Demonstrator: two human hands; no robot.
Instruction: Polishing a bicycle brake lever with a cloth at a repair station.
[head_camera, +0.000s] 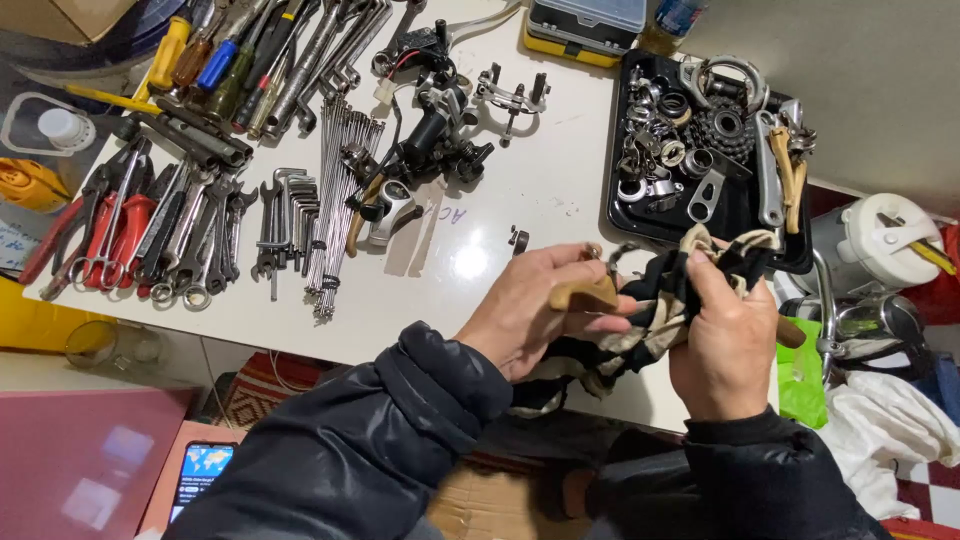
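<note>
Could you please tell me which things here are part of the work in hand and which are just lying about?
In hand: left hand, tan-handled part, right hand, rag.

Lying about: wrenches, screwdrivers, spokes, parts tray, phone.

The rag (672, 300) gripped in both hands is soft, matt cloth in black and cream, crumpled, and the short handle (585, 293) held against it looks like tan wood with a dull finish. The desk (560, 180) is a smooth white surface, glossy enough to throw back a bright glare, and the spokes (335, 200) and wrenches (215, 235) on it are bare shiny metal. The tray (640, 225) is black plastic, filled with greyish metal parts (700, 140); the person's jacket sleeves (400, 420) are dark cloth with a slight sheen.
</note>
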